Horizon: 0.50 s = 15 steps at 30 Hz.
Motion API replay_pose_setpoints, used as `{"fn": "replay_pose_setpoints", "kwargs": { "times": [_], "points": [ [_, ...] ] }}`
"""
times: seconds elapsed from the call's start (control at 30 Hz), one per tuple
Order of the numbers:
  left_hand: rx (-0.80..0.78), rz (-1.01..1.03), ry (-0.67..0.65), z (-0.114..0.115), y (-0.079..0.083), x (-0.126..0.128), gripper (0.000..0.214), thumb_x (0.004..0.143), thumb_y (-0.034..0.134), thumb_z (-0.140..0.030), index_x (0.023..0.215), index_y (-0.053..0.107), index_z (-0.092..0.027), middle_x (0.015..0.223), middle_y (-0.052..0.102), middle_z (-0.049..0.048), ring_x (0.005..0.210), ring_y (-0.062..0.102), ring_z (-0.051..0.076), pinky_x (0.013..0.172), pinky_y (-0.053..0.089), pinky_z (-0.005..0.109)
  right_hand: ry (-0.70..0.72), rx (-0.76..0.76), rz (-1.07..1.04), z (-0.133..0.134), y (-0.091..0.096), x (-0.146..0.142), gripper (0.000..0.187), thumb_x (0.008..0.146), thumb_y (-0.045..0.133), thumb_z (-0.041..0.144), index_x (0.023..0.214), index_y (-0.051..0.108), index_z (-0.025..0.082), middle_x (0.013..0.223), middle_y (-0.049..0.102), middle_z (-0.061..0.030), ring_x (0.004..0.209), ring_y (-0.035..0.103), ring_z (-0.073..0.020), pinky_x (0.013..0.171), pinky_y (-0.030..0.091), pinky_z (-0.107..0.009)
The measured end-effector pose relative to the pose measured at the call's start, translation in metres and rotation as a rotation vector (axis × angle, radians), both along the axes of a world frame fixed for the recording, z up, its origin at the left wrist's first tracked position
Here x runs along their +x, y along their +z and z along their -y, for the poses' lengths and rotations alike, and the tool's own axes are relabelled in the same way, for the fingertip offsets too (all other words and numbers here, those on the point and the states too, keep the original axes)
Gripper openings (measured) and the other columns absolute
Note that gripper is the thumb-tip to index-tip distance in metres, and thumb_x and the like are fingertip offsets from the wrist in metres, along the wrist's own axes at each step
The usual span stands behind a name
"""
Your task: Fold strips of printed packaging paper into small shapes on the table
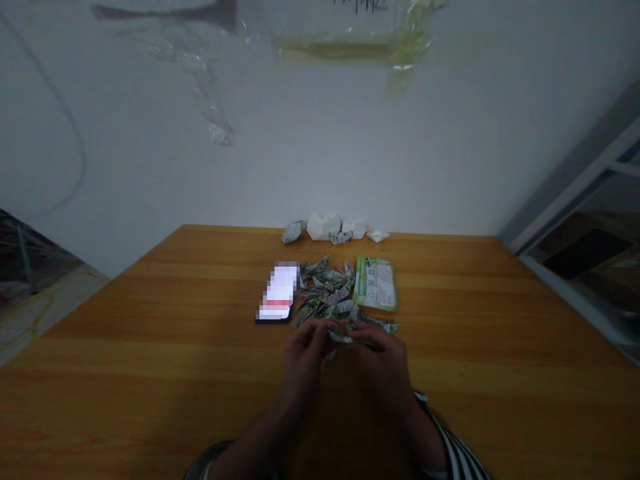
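Note:
Between my two hands is a small printed packet or strip of wrapper [340, 336], white with green, partly hidden by my fingers. My left hand [306, 357] pinches its left side with thumb and fingertips. On the other side, the fingers of my right hand [383, 357] are closed on the same wrapper. Just beyond the hands lies a loose pile of folded green-and-white wrappers [327, 290]. One more wrapper [383, 325] shows above my right hand.
A phone [277, 293] with a lit, blurred-out screen lies left of the pile. To its right is a flat green-and-white pouch [375, 285]. Crumpled white tissues [324, 227] and a crumpled wrapper [293, 231] sit by the wall. The wooden table [150, 333] meets the wall behind.

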<state>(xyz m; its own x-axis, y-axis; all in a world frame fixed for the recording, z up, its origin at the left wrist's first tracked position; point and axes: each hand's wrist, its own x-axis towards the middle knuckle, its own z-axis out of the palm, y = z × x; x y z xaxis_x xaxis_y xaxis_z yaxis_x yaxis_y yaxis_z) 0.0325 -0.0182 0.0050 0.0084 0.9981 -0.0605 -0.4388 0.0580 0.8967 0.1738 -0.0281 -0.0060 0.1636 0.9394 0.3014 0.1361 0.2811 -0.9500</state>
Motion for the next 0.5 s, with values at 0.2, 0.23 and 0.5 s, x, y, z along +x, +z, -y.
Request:
{"fn": "replay_pose_setpoints", "kwargs": {
  "times": [0.2,0.23,0.5],
  "points": [
    [0.034,0.025,0.001,0.006,0.003,0.002,0.019,0.085,0.066,-0.034,0.079,0.069,-0.016,0.091,0.075,0.0080,0.090,0.070,0.023,0.077,0.056,0.031,-0.033,0.186,0.197,0.004,0.000,0.010,0.014,0.075,0.071,0.015,0.082,0.078,0.025,0.093,0.078,-0.0062,0.086,0.074,-0.0234,0.076,0.060,-0.032],
    [0.062,-0.008,0.008,0.007,0.005,0.002,0.018,0.086,0.064,-0.033,0.079,0.069,-0.016,0.092,0.075,0.0076,0.092,0.070,0.023,0.078,0.056,0.032,-0.030,0.242,0.257,0.006,0.000,0.012,0.016,0.076,0.070,0.015,0.084,0.077,0.026,0.096,0.078,-0.0056,0.088,0.074,-0.0230,0.078,0.059,-0.032],
    [0.164,-0.195,0.047,0.017,0.016,0.001,0.016,0.088,0.061,-0.030,0.081,0.069,-0.018,0.097,0.074,0.0067,0.097,0.069,0.023,0.081,0.056,0.034,-0.083,0.344,0.359,0.012,-0.005,0.011,0.017,0.084,0.062,0.016,0.089,0.074,0.027,0.101,0.076,-0.0057,0.090,0.073,-0.0227,0.077,0.060,-0.032]
  ]
}}
